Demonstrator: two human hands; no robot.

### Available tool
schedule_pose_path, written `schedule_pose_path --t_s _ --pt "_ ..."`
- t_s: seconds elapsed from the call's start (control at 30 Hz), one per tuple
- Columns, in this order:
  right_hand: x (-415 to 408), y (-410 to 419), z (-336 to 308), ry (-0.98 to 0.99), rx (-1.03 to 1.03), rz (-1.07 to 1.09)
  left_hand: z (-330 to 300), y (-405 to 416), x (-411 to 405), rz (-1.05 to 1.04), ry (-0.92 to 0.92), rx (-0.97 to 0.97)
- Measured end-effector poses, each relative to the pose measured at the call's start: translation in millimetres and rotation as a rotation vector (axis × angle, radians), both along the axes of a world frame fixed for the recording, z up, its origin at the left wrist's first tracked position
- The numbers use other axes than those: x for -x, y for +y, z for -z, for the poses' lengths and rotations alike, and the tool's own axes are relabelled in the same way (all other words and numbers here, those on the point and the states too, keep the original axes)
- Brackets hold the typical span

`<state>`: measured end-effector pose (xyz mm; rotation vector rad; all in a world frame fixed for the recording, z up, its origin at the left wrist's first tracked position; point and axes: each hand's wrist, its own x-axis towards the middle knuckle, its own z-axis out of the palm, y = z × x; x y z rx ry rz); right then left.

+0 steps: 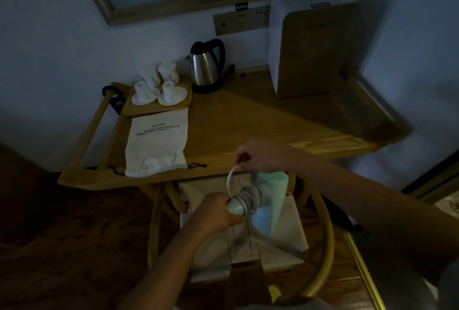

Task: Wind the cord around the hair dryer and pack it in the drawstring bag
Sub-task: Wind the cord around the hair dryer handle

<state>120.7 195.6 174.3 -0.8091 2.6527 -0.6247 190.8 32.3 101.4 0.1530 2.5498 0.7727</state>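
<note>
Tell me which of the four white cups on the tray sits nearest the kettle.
The back-right cup on the wooden tray: it stands closest to the steel kettle. The other three sit further left or nearer the bag.

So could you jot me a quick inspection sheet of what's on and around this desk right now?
Surface: wooden desk, dimly lit.
Job's things: hair dryer held over a chair, cord coiled round its handle, one loop free; bag flat on the desk, its mouth at the near edge.
Clutter: kettle; tray of cups; white box at the back.
Hands: left hand grips the handle end; right hand pinches the cord.
Cables: dryer cord only; plug not seen.
Surroundings: socket panel, framed mirror or picture on the wall.
</note>
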Motion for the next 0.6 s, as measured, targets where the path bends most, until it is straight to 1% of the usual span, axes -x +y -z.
schedule_pose_path --t_s 0.07,0.13,0.2,0.27,0.33,0.4,0.5,0.6 --pt "-13.9 -6.1 -1.7 0.06 -0.02 0.015 5.8 -5.8 3.2 -0.111 0.0 -0.063" --pt "-30.8 -13.2 1.2 0.104 0.029 0.064 9.9 -9.6 6.8 -0.233 0.003 -0.112" --pt "-48.1 -21.4 10.2 0.187 0.132 0.138 11.6 -12.3 10.6 -0.353 -0.028 -0.208" --pt "-60.0 -25.7 26.0 0.189 0.277 0.232 10.3 -13.6 13.3 -0.421 -0.079 -0.293" --pt "-65.8 -22.6 45.0 0.085 0.439 0.306 8.7 -14.4 14.2 -0.507 -0.112 -0.425" --pt "-68.4 -16.7 59.4 -0.069 0.628 0.363 7.3 -16.0 14.7 -0.571 -0.123 -0.556" --pt "-72.7 -15.9 66.8 -0.302 0.914 0.447 4.2 -16.6 13.8 -0.539 -0.161 -0.698" --pt "-74.7 -21.4 68.2 -0.509 1.139 0.556 2.2 -12.9 7.0 -0.524 -0.215 -0.783"
